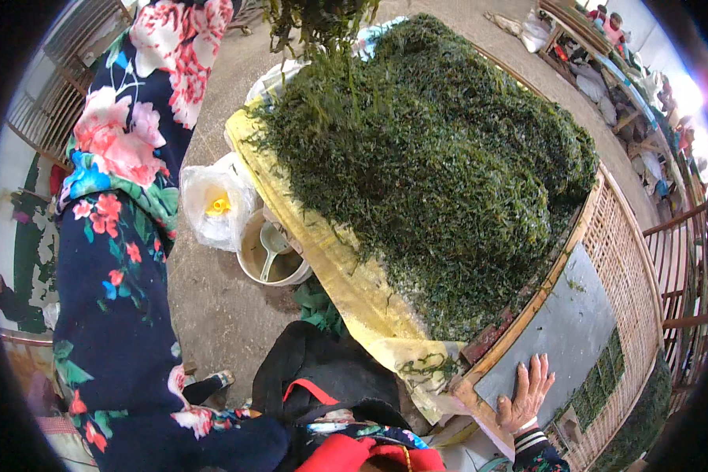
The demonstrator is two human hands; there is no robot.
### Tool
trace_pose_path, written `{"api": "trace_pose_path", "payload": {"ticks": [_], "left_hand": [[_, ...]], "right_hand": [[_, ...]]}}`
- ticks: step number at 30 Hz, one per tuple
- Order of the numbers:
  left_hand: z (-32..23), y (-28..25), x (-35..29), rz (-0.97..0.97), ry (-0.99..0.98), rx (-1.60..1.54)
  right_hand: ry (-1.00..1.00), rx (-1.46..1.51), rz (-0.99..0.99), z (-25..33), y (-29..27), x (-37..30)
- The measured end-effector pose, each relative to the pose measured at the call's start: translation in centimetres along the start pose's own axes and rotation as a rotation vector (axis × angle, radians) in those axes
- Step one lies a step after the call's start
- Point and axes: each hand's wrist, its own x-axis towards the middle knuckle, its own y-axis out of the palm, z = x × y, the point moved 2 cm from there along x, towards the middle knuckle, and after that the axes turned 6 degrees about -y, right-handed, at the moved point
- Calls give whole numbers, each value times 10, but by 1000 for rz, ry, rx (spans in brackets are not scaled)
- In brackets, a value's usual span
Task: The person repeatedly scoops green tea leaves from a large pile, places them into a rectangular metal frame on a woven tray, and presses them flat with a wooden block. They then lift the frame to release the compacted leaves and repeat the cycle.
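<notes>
A big heap of dark green shredded seaweed (433, 165) lies on a table lined with yellow sheeting (354, 291). My left arm, in a dark flowered sleeve (118, 259), reaches up past the top edge, so its hand is out of sight. A clump of wet seaweed (315, 27) hangs near the top of the view; what holds it does not show. My right hand (529, 397) rests flat, fingers spread, on a smooth grey sheet (562, 330). That sheet lies over a woven mat (625, 244) to the right of the heap.
A white bucket (248, 263) with a ladle (273, 244) in it stands on the floor left of the table, beside a clear plastic bag (212, 208) with something yellow inside. Slatted racks (51, 94) line the left wall. Other people (610, 27) are at the far right.
</notes>
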Motion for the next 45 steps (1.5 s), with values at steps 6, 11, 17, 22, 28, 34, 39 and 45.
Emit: {"api": "trace_pose_path", "payload": {"ticks": [6, 11, 17, 22, 28, 34, 39, 45], "left_hand": [[-25, -24, 13, -45, -7, 85], [-35, -26, 13, -48, -19, 102], [-37, -23, 3, -103, 31, 108], [-51, -19, -11, -68, 57, 18], [-71, -12, -42, -11, 156, -92], [-69, 2, -53, 30, 103, -105], [-53, 4, -54, -6, 77, -34], [-49, 10, -62, 42, 34, -78]], "right_hand": [[8, 40, -25, 1, 2, -1], [-20, 39, -7, 6, -10, 2], [-107, 190, -63, 33, -52, 76], [-537, -45, -265, 98, -84, 220], [-789, -115, -756, 201, -116, 386], [-696, 173, -502, 237, -45, 456], [-721, 174, 291, 209, 15, 410], [-453, 566, -403, 162, -47, 406]]}}
